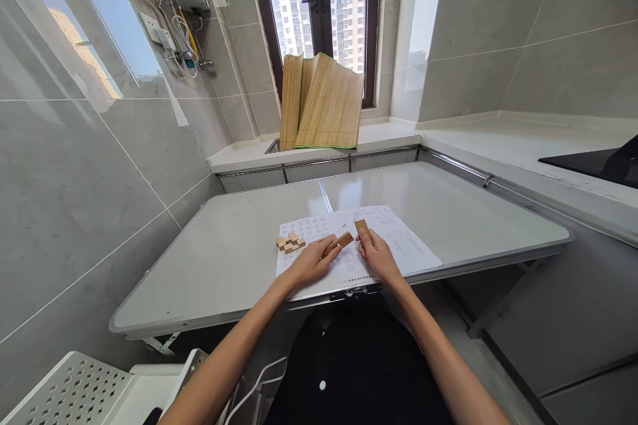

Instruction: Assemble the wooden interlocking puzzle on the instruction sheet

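Observation:
My left hand (319,257) is closed on a small wooden block (345,239), held low over a printed paper sheet (411,249). Another flat wooden block (361,224) is pinched between the thumb and fingers of my right hand (377,255), just to the right. The two blocks are close together, with a narrow gap between them. Left of my left hand, a cluster of small interlocked wooden pieces (290,243) rests at the left edge of the sheet. Small printed figures cover the paper, too fine to make out.
The sheet lies on a white folding table (214,259) with a metal rim. Behind stands a folded bamboo mat (331,103) on the white counter (383,136), before the window. A white perforated chair (74,385) is at the lower left. A black hob (593,163) sits at right.

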{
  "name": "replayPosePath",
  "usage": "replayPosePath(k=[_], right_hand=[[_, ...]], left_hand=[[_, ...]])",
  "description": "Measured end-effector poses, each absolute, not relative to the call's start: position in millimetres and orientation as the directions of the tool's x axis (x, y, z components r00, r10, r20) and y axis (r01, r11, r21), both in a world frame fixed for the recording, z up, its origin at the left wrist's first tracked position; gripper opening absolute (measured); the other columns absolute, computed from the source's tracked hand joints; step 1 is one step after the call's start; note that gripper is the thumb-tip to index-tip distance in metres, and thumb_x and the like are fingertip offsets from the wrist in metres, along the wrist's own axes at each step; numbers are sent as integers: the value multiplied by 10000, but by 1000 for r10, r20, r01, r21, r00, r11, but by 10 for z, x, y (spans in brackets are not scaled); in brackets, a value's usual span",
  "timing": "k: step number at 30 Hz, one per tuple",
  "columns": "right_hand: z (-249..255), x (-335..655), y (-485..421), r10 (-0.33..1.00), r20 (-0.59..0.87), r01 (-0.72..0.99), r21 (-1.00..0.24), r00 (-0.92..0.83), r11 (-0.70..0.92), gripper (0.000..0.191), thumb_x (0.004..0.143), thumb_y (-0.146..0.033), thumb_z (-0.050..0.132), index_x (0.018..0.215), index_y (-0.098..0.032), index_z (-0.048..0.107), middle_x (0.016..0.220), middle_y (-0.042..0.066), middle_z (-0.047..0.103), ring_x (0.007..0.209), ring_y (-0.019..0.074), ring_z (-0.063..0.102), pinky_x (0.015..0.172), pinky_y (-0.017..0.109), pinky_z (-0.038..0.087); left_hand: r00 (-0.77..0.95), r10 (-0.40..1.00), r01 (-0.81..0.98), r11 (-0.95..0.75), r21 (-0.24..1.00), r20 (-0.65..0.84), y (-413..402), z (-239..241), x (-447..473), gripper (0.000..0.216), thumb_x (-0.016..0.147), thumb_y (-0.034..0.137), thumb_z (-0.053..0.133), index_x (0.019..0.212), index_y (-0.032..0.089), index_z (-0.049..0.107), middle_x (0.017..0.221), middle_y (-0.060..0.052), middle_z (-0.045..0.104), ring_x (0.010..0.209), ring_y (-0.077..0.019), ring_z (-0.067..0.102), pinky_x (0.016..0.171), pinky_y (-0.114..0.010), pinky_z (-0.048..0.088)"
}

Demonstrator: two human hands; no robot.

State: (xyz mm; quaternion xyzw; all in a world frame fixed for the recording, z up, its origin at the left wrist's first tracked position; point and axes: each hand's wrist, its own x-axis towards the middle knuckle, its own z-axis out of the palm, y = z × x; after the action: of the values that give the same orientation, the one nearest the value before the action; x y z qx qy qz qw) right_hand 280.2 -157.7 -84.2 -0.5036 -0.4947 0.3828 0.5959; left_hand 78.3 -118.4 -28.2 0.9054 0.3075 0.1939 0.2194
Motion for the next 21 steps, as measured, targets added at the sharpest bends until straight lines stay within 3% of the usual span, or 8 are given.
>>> replayPosePath(k=[5,9,12,16,21], right_hand=[[-766,2794,-1606,983,143,-110,-982,118,156,635,898,-839,376,785,-236,541,520,-58,378,425,122,286,434,279,227],[-785,2815,-1588,991,121,-218,-967,56,131,721,890,-856,347,971,-201,638,515,-75,347,411,104,245,438,261,179],[-797,2827,-1579,991,121,-238,-963,52,130,777,888,-860,340,1096,-185,664,528,-75,349,409,100,261,434,249,180],[-786,2826,-1582,987,139,-222,-963,83,154,752,899,-837,361,1122,-192,676,545,-75,323,417,103,272,427,246,193],[-821,2823,-1554,982,143,-216,-962,123,167,626,919,-784,414,836,-205,637,567,-57,344,428,96,276,419,262,217]], left_hand=[[752,653,395,-558,730,93,-1289,-283,917,427,1041,530,373,965,202,636,724,11,549,697,-166,527,720,-291,441],[770,638,340,-406,848,-4,-1330,-327,1024,448,1031,561,375,990,190,623,622,51,476,565,-130,438,621,-267,398],[738,675,364,-421,831,18,-1340,-328,1068,450,1022,560,388,955,188,632,645,38,514,589,-135,466,638,-270,406],[712,699,406,-487,773,66,-1322,-324,1082,442,1027,523,364,930,196,645,689,18,553,657,-157,517,669,-276,419],[659,743,462,-523,716,117,-1278,-371,1060,427,1029,491,367,880,195,636,711,1,563,705,-176,546,704,-295,421]])
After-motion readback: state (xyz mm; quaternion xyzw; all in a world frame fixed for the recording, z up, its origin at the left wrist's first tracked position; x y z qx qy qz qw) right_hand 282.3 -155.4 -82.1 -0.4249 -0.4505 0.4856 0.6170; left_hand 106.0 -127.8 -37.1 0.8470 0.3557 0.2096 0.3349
